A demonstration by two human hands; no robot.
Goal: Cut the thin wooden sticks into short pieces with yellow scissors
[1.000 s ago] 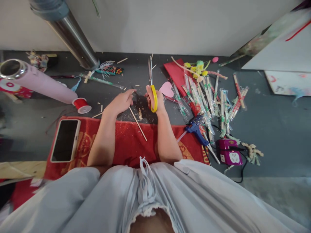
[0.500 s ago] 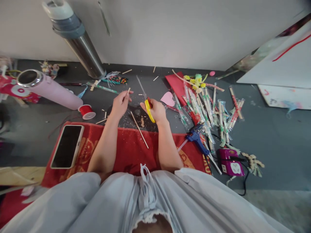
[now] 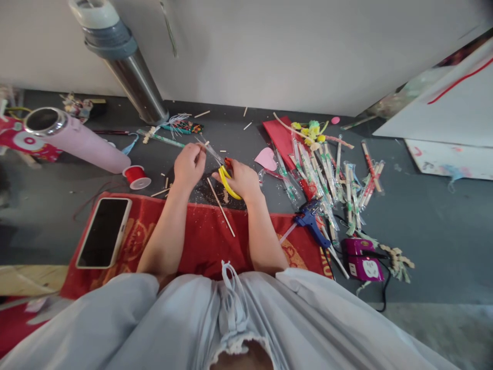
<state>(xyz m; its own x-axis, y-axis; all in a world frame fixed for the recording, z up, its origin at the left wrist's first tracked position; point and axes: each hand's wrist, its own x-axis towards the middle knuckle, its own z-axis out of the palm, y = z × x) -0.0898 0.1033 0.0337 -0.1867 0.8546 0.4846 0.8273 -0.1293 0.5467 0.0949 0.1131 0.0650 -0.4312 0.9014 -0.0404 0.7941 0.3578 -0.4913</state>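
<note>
My right hand (image 3: 243, 180) is closed round the handles of yellow-and-red scissors (image 3: 230, 185), whose blades stand apart and point up to the left. In my left hand (image 3: 189, 165) a short thin wooden stick (image 3: 207, 143) is pinched, its tip showing between the scissor blades by my fingertips. Most of that stick is hidden by the fingers. Below the hands, a longer wooden stick (image 3: 221, 208) lies partly on the red towel (image 3: 208, 246). Small wood bits and crumbs (image 3: 226, 196) are scattered on the grey table between my wrists.
Left are a phone (image 3: 103, 234), a red thread spool (image 3: 136, 177), a pink bottle (image 3: 82, 139) and a tall steel flask (image 3: 134, 77). Right are a pink paper heart (image 3: 266, 159), several wrapped sticks (image 3: 316, 169), a blue glue gun (image 3: 314, 226) and a purple power socket (image 3: 362, 259) with a cable.
The scissors have moved left and their blades have opened, now around the stick's tip at my left hand. My left hand has shifted slightly left and turned; the hands are closer together.
</note>
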